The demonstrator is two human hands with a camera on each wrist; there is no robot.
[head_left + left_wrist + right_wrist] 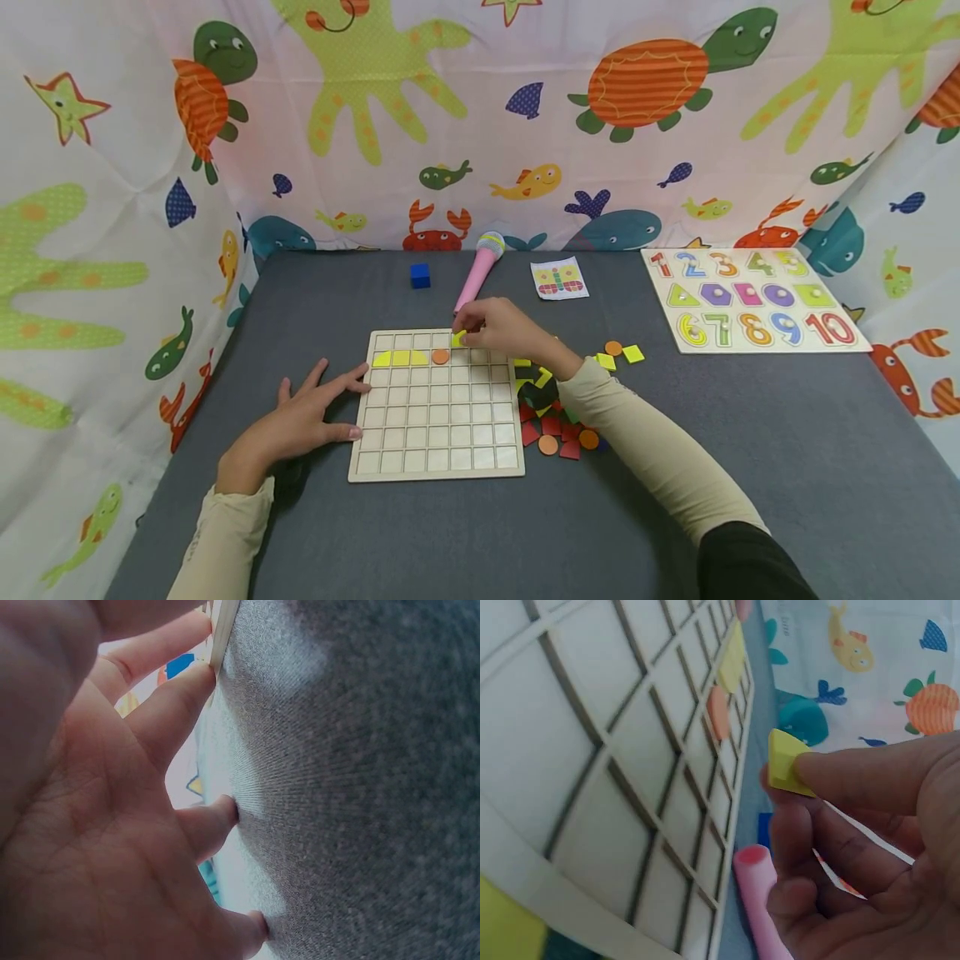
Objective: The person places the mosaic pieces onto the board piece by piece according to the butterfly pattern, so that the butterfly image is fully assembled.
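Note:
A wooden grid board [437,417] lies on the grey table. In one of its upper rows sit yellow tiles [400,358], the end ones rounded, with an orange disc [440,357] to their right. My right hand [510,329] is above the board's top edge, pinching a yellow quarter-circle tile [784,761] between thumb and fingers. The left hand [303,417] rests with spread fingers at the board's left side. Its thumb and a finger touch the wooden edge [223,634], while other fingertips press on the cloth.
Loose red, yellow, orange and green pieces [550,425] are heaped right of the board, partly under my right forearm. Behind the board are a blue cube [420,276], a pink toy microphone [480,271] and a butterfly pattern card [558,278]. A number-and-shape board [753,300] lies at the back right.

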